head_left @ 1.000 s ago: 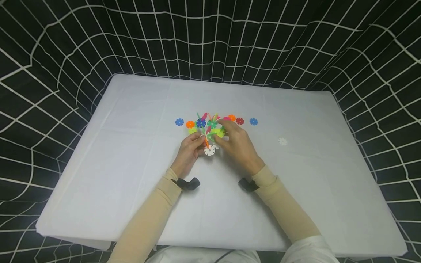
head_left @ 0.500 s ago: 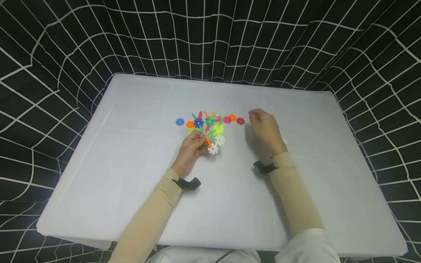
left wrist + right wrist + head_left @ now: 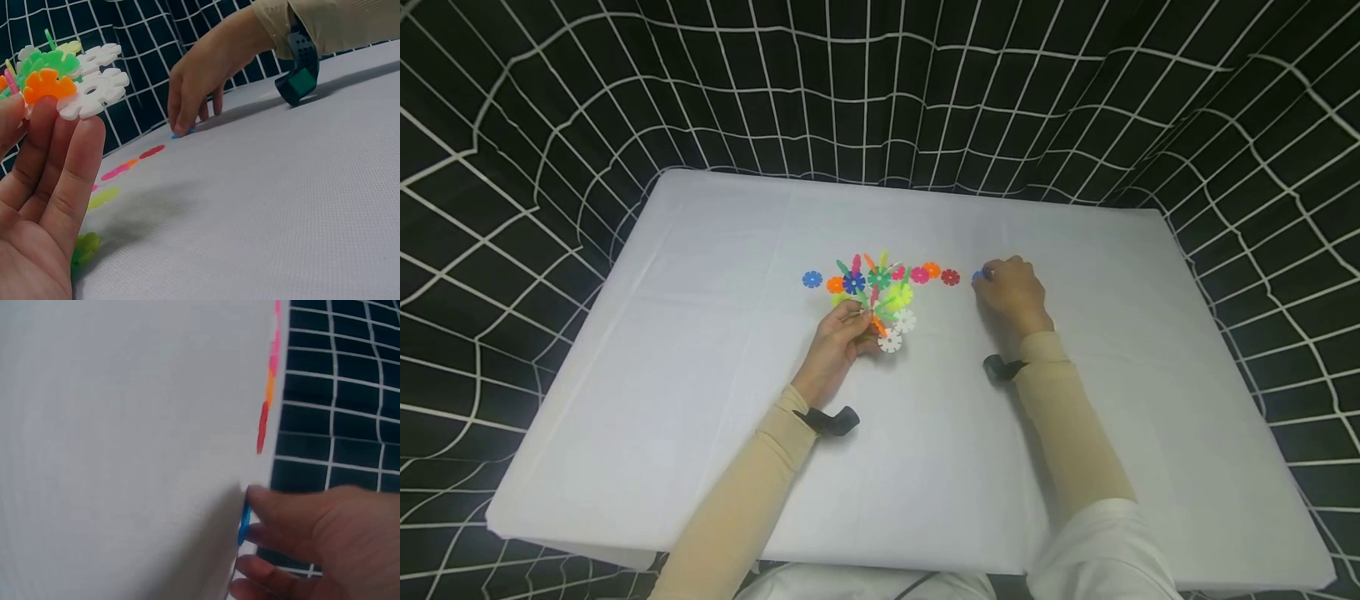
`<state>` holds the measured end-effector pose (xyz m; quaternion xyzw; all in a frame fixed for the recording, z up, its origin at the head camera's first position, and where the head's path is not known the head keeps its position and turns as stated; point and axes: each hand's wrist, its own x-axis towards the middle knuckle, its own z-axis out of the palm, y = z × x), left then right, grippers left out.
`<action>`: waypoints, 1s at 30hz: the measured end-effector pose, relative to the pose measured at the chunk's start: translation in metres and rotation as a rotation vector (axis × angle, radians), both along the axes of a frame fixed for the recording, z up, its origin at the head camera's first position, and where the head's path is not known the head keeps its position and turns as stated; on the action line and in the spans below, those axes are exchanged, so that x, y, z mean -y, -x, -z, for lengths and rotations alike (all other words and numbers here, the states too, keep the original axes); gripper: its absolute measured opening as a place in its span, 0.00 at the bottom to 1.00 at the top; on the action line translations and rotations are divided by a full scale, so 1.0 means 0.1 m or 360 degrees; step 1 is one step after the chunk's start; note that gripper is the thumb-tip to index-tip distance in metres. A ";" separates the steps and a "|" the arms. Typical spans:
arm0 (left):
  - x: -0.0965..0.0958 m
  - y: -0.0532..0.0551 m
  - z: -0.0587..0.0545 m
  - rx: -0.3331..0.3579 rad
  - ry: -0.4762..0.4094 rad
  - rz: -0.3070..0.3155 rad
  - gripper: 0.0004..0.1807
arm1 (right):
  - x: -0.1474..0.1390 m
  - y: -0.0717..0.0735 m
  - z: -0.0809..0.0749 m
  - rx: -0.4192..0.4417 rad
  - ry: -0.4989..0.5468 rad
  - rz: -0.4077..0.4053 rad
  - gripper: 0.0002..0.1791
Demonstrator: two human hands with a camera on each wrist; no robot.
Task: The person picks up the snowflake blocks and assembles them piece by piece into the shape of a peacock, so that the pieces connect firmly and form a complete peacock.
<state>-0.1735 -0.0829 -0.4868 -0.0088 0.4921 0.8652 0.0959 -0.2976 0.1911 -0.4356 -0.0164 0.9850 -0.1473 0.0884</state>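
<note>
My left hand (image 3: 835,342) pinches a cluster of interlocking notched flower discs (image 3: 878,278) above the middle of the table. Green, dark blue, pink, orange, yellow and white pieces jut from it at various angles. In the left wrist view, an orange piece (image 3: 47,86) and a white piece (image 3: 95,94) stand over my fingertips. Over to the right, my right hand (image 3: 1015,293) is down at the table, its thumb and a finger on the edges of a blue disc (image 3: 244,526). Part of that disc is hidden by the fingers.
Loose discs lie in a row on the white tabletop (image 3: 700,333): blue (image 3: 812,279) and orange (image 3: 836,285) at left, pink (image 3: 919,275), orange (image 3: 932,270) and dark red (image 3: 951,277) at right. A dark curtain with white grid lines (image 3: 880,92) surrounds the table.
My right hand has left the cluster, moved right and come down on the blue disc. The left hand stays almost in place with the cluster, whose white discs now show uncovered.
</note>
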 end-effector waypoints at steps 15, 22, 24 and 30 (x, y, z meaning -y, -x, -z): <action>0.01 0.01 0.00 0.0004 -0.0017 0.0002 0.02 | 0.29 -0.22 -0.28 0.0132 0.1163 -0.0159 0.14; 0.02 0.01 0.00 0.0034 -0.0062 -0.0034 0.03 | 0.51 -0.48 -0.47 0.0062 0.1343 -0.0375 0.08; 0.01 0.01 0.00 0.0040 -0.0063 -0.0034 0.02 | 0.54 -0.52 -0.48 0.0049 0.1305 -0.0418 0.08; 0.01 0.01 -0.01 0.0056 -0.0051 -0.0029 0.03 | 0.58 -0.57 -0.46 0.0061 0.1288 -0.0471 0.08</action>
